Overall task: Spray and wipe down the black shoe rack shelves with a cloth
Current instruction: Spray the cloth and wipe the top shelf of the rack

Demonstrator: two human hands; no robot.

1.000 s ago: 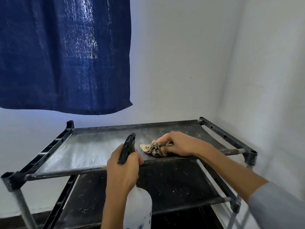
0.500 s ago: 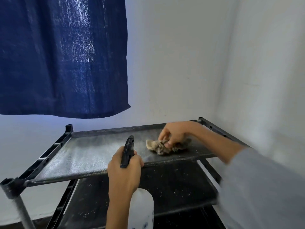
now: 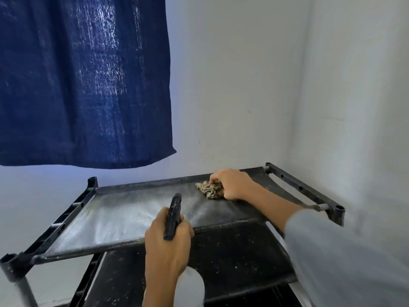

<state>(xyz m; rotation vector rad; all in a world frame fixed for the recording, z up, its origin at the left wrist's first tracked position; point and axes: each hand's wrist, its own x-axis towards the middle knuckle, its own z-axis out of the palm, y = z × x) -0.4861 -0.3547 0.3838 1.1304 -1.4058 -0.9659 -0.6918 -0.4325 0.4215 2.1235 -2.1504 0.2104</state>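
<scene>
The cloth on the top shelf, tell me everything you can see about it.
The cloth is a small, crumpled, beige-tan rag with a coarse, ribbed texture. It lies bunched on the top shelf of the black rack, toward the back right. The right hand rests over its right side, fingers curled onto it; its left end sticks out uncovered.

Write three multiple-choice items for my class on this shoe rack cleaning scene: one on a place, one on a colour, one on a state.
1. Where does the cloth lie?
A. on the top shelf, far right part
B. on the lower shelf
C. on the floor

2. What colour is the curtain?
A. red
B. dark blue
C. white

3. What is the left hand doing?
A. hanging idle
B. pressing the wall
C. gripping the spray bottle

Answers:
1 A, the right hand holds it on the top shelf.
2 B, it hangs dark blue at the upper left.
3 C, its fingers curl round the spray bottle and its black trigger head.
</scene>
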